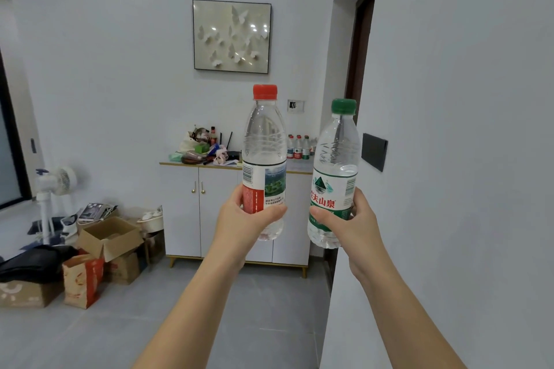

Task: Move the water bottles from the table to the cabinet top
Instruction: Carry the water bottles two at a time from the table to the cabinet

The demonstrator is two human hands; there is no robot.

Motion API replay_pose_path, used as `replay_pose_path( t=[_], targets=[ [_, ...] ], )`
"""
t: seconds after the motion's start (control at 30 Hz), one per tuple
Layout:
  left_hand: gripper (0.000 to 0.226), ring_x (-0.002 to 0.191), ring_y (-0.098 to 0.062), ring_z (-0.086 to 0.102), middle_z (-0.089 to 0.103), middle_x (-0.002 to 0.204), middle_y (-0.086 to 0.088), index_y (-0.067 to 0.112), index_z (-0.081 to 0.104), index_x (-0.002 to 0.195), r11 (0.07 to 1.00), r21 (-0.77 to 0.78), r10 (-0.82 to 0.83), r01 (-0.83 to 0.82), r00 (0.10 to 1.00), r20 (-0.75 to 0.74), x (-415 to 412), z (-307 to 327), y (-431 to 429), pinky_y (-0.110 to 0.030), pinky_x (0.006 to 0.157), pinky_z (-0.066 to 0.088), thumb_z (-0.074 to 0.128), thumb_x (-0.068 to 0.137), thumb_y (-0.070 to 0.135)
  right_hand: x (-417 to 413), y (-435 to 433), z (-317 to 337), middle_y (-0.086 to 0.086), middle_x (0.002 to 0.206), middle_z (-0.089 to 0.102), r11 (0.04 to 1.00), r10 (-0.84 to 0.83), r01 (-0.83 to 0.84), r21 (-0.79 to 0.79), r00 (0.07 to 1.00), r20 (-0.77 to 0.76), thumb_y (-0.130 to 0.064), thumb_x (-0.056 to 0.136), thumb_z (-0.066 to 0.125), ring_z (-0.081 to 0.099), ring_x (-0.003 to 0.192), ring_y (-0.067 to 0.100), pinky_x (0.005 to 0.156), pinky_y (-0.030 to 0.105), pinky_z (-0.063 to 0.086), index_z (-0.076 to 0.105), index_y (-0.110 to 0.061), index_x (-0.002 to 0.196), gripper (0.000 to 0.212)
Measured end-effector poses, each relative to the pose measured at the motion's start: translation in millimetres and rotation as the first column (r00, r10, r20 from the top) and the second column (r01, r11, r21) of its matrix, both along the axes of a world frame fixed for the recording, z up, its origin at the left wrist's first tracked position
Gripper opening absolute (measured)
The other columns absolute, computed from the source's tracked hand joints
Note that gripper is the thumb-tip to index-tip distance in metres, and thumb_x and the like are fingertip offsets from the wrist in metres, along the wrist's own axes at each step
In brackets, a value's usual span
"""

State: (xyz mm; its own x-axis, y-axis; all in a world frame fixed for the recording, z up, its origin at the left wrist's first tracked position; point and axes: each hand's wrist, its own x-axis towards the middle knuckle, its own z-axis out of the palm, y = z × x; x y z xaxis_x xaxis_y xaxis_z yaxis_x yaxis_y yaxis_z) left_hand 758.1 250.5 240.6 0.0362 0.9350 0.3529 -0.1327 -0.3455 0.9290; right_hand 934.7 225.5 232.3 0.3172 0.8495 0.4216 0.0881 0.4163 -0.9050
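Note:
My left hand (244, 219) grips a clear water bottle with a red cap (263, 141) round its lower label, upright in the air. My right hand (349, 225) grips a second clear bottle with a green cap and green label (337, 159), also upright, just right of the first. Both are held out in front of me at chest height. Ahead stands the white cabinet (186, 207) against the far wall. Several small water bottles (298, 147) stand on the right end of its top, partly hidden behind the held bottles.
The cabinet top's left half carries a heap of clutter (205, 147). Cardboard boxes (111, 238), a paper bag (82, 281) and a white fan (57, 186) crowd the floor at left. A wall corner (341, 278) juts in close at right. Grey floor (239, 308) stretches toward the cabinet.

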Motion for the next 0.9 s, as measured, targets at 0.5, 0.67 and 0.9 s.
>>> replay_pose_path(
  t=[0.5,0.67,0.9],
  targets=[
    [0.045,0.085,-0.006,0.068,0.071,0.093,0.009,0.034,0.059,0.099,1.0,0.0,0.012,-0.012,1.0,-0.008,43,-4,169,-0.015,0.059,0.05,0.082,0.072,0.007,45,171,-4,-0.018,0.109,0.064,1.0,-0.031,0.031,-0.007,0.999,-0.027,-0.009,0.074,0.082,0.061,0.101,0.005,0.067,0.016,0.05,0.053,-0.033,0.123,0.062],
    [0.05,0.086,-0.008,0.068,0.072,0.096,0.007,0.027,0.06,0.11,1.0,0.005,-0.026,0.026,1.0,0.014,52,-4,255,-0.014,0.056,0.051,0.082,0.071,0.005,55,245,-4,-0.018,0.107,0.064,0.998,-0.054,0.055,0.011,0.998,-0.035,-0.006,0.074,0.081,0.061,0.098,0.002,0.07,0.017,0.049,0.054,-0.033,0.119,0.059],
    [0.05,0.091,-0.014,0.069,0.073,0.099,0.004,0.024,0.061,0.111,0.994,0.012,-0.105,0.105,0.995,-0.006,58,14,384,-0.021,0.061,0.055,0.084,0.07,0.007,58,358,13,-0.015,0.108,0.067,0.996,-0.077,0.077,0.037,0.997,-0.01,-0.004,0.074,0.081,0.064,0.098,0.002,0.074,0.018,0.052,0.058,-0.035,0.113,0.054]
  ],
)
